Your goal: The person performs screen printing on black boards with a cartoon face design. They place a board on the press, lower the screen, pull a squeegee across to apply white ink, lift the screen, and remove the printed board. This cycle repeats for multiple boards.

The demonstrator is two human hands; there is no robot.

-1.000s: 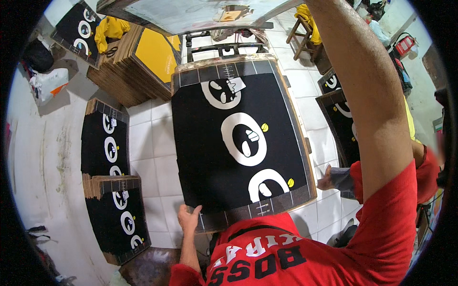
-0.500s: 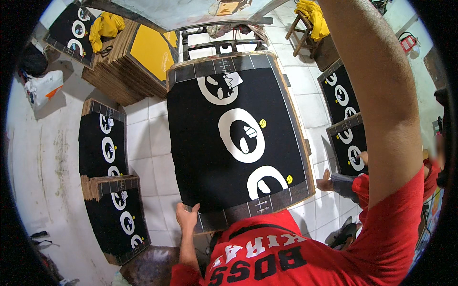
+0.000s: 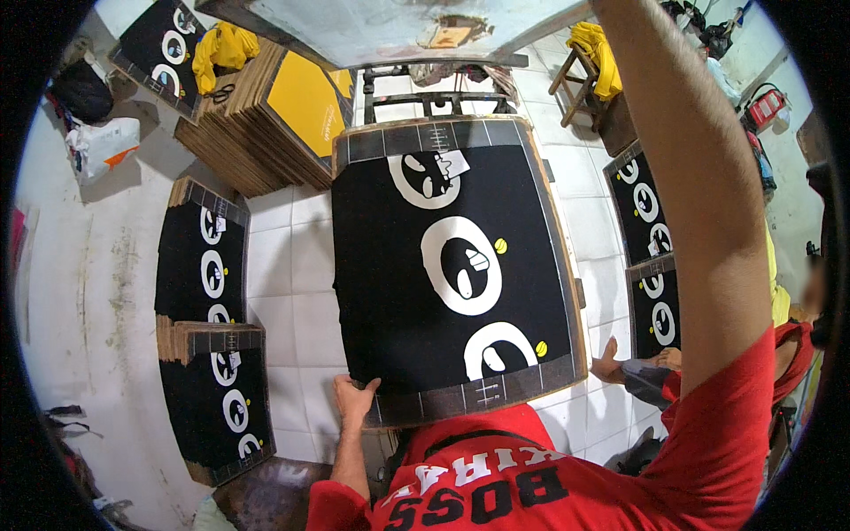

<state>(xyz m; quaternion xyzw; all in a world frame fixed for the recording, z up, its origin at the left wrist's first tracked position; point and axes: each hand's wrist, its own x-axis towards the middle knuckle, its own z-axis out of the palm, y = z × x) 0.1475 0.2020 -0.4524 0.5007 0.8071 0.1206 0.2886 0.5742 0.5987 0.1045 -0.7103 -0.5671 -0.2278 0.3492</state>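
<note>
A board [image 3: 522, 393] covered with black fabric [image 3: 381, 292] printed with white oval characters and small yellow marks lies centred before me. My left hand [image 3: 354, 395] is closed on its near-left corner, thumb on top. My right arm [image 3: 708, 195] reaches up past the top edge of the view, so that hand is hidden. Above the board is a raised pale screen frame [image 3: 390, 40], near the upper part of that arm.
Printed boards stand at left [image 3: 204, 345] and right [image 3: 651, 221]. A board stack [image 3: 230, 150], yellow cloth [image 3: 217, 57], stool [image 3: 571, 80] and extinguisher [image 3: 763, 108] surround the white tiles [image 3: 288, 274]. A co-worker's hands [image 3: 607, 361] are beside the right boards.
The co-worker at right has shifted, and a printed board there now lies below another, beside their hands. My left hand keeps its hold; my right arm stays raised.
</note>
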